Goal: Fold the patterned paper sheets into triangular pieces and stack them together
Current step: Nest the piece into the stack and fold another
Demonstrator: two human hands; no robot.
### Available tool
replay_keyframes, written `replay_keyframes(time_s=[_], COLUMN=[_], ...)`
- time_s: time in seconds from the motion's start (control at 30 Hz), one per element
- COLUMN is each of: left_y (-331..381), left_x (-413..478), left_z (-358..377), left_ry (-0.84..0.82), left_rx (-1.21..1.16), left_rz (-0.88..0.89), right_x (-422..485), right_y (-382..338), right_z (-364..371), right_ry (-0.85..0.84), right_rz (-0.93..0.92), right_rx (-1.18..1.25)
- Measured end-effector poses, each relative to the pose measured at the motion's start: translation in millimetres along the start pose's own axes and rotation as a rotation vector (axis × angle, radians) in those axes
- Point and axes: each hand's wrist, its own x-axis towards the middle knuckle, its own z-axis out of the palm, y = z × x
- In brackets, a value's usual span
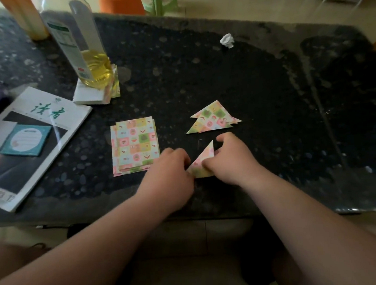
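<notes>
A stack of square patterned sheets (135, 145) lies flat on the dark table (222, 76), left of my hands. Beyond my right hand sits a loose pile of folded patterned triangles (213, 119). Between my hands is one folded triangle (203, 161), its point aimed away from me. My left hand (170, 175) pinches its near-left corner with curled fingers. My right hand (231, 159) holds its right side, thumb on top and fingers curled behind the edge. Part of the triangle is hidden under both hands.
An oil bottle (82, 45) stands on more paper (97, 93) at the back left. A magazine (34, 141) with a teal card (26, 140) lies at the left edge. A crumpled white scrap (227, 40) sits far back. An orange stool (121, 1) stands beyond the table.
</notes>
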Motion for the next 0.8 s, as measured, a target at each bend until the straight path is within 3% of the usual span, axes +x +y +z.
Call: replay_keyframes(time_s=[0.13,0.3,0.4,0.5,0.63,0.73,0.8], left_y=[-5,-9,-15,-16,-18,-14,-8], left_x=[17,14,8,2,0,-4,-9], left_z=[-8,-30,-41,-46,-52,-56,-57], left_ry=[-0.091,-0.233,-0.162,-0.029,0.057,-0.008,-0.048], left_rx=[-0.095,-0.397,-0.710,-0.845,-0.800,-0.555,-0.498], left_rz=[-0.090,-0.205,-0.192,-0.158,-0.104,-0.019,0.022], right_x=[0,-4,-5,-8,-18,-24,-29], right_y=[4,11,12,13,10,5,1], right_z=[-12,-33,-43,-50,-59,-60,-57], right_ry=[-0.054,-0.106,-0.157,-0.257,-0.356,-0.284,-0.307], right_rz=[-0.091,-0.074,-0.026,-0.031,-0.184,-0.373,-0.420], right_rx=[0.075,0.472,0.589,0.627,0.435,0.182,0.154])
